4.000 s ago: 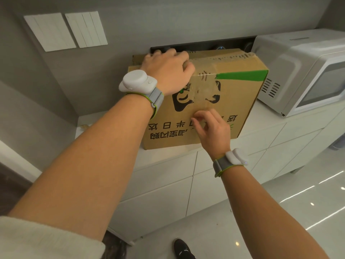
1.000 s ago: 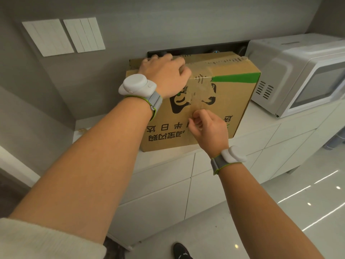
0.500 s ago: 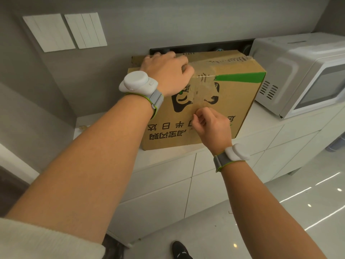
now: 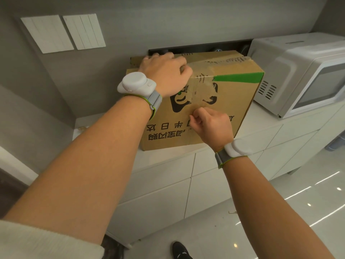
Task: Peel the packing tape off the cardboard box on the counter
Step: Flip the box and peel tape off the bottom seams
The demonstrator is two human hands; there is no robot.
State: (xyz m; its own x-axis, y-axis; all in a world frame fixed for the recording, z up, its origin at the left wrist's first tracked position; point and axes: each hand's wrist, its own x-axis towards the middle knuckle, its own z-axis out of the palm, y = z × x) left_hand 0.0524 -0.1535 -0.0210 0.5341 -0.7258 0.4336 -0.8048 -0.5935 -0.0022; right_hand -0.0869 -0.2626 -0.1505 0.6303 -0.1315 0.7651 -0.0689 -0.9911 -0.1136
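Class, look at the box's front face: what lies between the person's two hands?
In the head view, clear packing tape runs down the cardboard box over a black printed logo, from the left hand to the right hand.

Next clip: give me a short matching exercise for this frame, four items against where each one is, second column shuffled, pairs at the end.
Items:
1. left hand
2. right hand
3. white microwave oven
4. clear packing tape

Places:
A. on the counter, right of the brown cardboard box
B. pressed on the box's top left edge
C. running over the box's top edge and down its front
D. pinching at the tape's lower end on the box front

Pairs: 1-B, 2-D, 3-A, 4-C
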